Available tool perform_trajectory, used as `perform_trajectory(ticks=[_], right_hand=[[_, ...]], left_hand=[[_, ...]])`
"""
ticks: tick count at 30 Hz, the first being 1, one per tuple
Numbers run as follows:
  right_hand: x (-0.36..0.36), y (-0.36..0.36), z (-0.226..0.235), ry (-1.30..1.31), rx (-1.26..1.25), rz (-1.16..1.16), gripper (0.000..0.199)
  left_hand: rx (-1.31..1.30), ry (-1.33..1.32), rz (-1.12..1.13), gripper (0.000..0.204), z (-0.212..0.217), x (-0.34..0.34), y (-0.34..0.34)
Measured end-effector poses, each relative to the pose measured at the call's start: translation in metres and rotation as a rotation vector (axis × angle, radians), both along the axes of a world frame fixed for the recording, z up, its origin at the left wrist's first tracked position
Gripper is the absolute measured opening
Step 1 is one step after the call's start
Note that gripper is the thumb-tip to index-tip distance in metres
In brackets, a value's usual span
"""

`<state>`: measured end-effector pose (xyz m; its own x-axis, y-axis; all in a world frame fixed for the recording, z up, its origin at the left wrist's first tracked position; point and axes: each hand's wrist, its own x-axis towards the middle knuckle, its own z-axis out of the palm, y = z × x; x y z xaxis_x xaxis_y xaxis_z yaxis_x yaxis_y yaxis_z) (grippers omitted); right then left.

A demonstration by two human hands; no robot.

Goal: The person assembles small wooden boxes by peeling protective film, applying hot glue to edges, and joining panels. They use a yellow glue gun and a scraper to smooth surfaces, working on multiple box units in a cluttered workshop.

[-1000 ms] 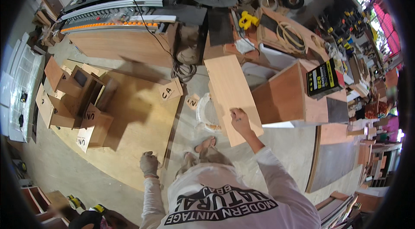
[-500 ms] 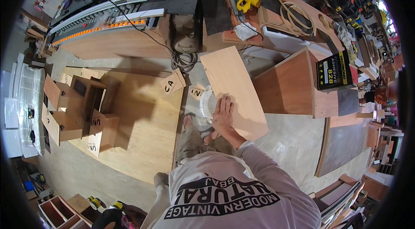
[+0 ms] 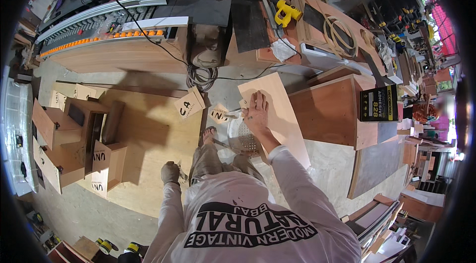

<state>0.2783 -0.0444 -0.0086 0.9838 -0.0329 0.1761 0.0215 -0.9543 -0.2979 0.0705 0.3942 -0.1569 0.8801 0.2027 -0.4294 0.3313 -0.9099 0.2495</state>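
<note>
right fingers [image 3: 260, 100]: spread flat, palm down on the board, pressing rather than gripping; nothing clasped.
right hand [image 3: 257, 113]: rests on the near upper part of the wooden board [image 3: 280, 119], sleeve of the white shirt [image 3: 248, 218] running back to the person.
left hand [image 3: 170, 172]: hangs low by the hip over the floor; fingers look curled in, too small to tell whether they hold anything.
board: light tan rectangular panel, smooth matte face, square edges; lies tilted, one long edge against the brown cabinet box [image 3: 333, 111], the lower end toward the concrete floor [image 3: 327, 173].
progress: my read is the panel is only being steadied or positioned. It is not yet fixed to anything; no fastener or tool is at it.
just beside hand: round white perforated thing [image 3: 246, 139] on the floor, looks plastic, dotted with holes; a bare foot [image 3: 208, 136] next to it.
left of that: large plywood sheet [image 3: 148, 134] flat on the floor, warm tan, carrying small open wooden boxes [image 3: 69, 134] and loose offcuts with marker scrawl.
on cabinet box: black-and-yellow tin [image 3: 379, 104], rectangular, glossy.
far side: long counter [image 3: 119, 49] with a metal rail and an orange strip, coiled black cable [image 3: 201, 77] below, yellow power tool [image 3: 286, 12] further right.
</note>
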Motion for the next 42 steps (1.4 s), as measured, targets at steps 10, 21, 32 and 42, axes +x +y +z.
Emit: perform_trajectory(ticks=[10, 21, 32, 42], right_hand=[[0.01, 0.005, -0.012, -0.135, 0.076, 0.183, 0.043], [0.022, 0.02, -0.004, -0.052, -0.031, -0.039, 0.03], [0.031, 0.025, -0.006, -0.065, -0.009, -0.095, 0.03], [0.042, 0.034, -0.005, 0.128, -0.109, -0.169, 0.029]], left_hand=[[0.041, 0.216, 0.089, 0.026, -0.003, 0.025, 0.068], [0.084, 0.217, -0.076, 0.026, -0.011, 0.067, 0.071], [-0.016, 0.166, 0.056, 0.026, 0.012, 0.108, 0.051], [0.074, 0.259, -0.111, 0.027, -0.012, 0.064, 0.077]])
